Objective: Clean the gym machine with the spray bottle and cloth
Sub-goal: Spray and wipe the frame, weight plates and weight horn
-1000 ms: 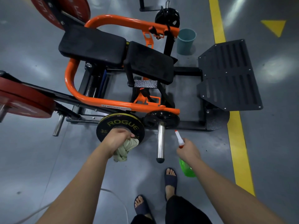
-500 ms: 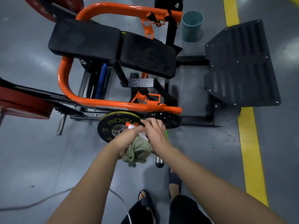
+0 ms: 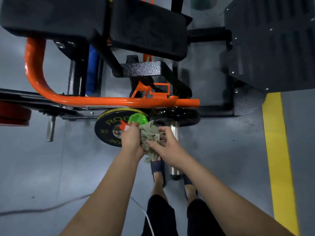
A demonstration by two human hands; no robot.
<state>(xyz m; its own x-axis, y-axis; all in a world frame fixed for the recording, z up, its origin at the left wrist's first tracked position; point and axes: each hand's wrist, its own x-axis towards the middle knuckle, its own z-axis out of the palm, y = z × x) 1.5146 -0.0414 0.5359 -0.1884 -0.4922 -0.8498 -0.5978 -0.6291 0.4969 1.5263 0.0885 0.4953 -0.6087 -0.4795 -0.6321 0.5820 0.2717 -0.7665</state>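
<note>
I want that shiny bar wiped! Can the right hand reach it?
Probably yes. The right hand, pinching the cloth, is right over the shiny bar, and nothing shows between them. The left hand holds the spray bottle.

We see a bright, translucent green spray bottle (image 3: 137,119) with an orange-red and white nozzle (image 3: 124,127), and a dull olive cloth (image 3: 150,138). The machine's curved tube (image 3: 102,100) is glossy orange and its pads (image 3: 148,28) are matte black. The weight plate (image 3: 106,132) is black with yellow lettering and a yellow rim. The floor (image 3: 51,167) is grey, marked with a yellow stripe (image 3: 276,142).
</note>
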